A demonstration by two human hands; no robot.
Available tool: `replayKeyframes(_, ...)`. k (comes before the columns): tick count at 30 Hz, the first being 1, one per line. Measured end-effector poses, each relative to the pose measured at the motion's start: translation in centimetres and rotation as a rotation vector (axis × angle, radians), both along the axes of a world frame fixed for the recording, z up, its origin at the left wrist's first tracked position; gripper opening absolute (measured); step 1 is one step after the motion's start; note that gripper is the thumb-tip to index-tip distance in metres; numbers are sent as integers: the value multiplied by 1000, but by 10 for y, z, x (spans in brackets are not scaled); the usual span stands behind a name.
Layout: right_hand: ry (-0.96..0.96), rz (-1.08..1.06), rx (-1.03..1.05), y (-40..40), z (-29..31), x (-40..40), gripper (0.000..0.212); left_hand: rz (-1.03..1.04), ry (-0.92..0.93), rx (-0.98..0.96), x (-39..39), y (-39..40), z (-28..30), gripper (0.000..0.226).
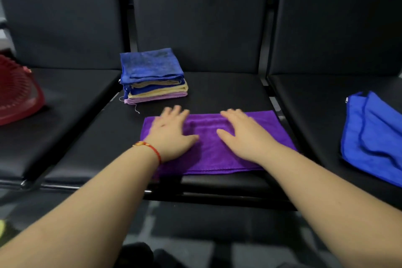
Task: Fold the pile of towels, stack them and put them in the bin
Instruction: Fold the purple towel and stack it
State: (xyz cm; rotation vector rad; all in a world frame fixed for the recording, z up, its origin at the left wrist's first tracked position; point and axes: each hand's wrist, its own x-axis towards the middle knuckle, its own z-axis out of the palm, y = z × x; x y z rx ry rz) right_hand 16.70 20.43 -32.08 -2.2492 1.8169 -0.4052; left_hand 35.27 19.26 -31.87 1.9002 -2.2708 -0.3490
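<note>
Purple towel (208, 152) flat, long axis left-right, both hands (171, 135) pressing

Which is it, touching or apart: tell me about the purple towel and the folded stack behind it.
Apart. The head view shows a strip of bare black seat between the purple towel and the folded stack.

I face a row of black padded seats (217, 98), their upright backrests (200, 17) filling the view from ten to two o'clock. Dark metal frame bars (264, 56) divide one seat from the next. At six o'clock, below the seat edge, the floor (195, 224) shows grey and dark tiles. The light is dim and even.
</note>
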Motion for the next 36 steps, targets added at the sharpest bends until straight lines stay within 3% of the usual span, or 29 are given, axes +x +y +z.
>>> replayKeyframes(2,-31,95,55,-7,-8,18,49,-125,55,13,-28,-1,-7,63)
replayKeyframes(4,35,51,119,-17,-19,18,49,-116,23,69,-39,-6,-18,60)
replayKeyframes(8,148,-246,183,-27,-24,-14,65,108,-112,117,-16,-22,-28,68)
replayKeyframes(13,128,-397,227,-18,-25,-46,70,370,-103,158,23,-21,-29,75)
replayKeyframes(20,-236,-635,116,7,-15,-76,67,583,-6,1,49,-4,-12,69)
replayKeyframes(23,-294,-675,166,14,-7,-83,52,562,134,126,56,1,-3,57)
replayKeyframes(26,-542,-650,254,16,-5,-88,25,550,260,236,59,6,1,41)
replayKeyframes(31,-935,-717,532,24,6,-97,16,619,639,385,65,11,-1,24)
replayKeyframes(36,-1240,-695,460,27,31,-86,5,625,819,430,71,13,-3,18)
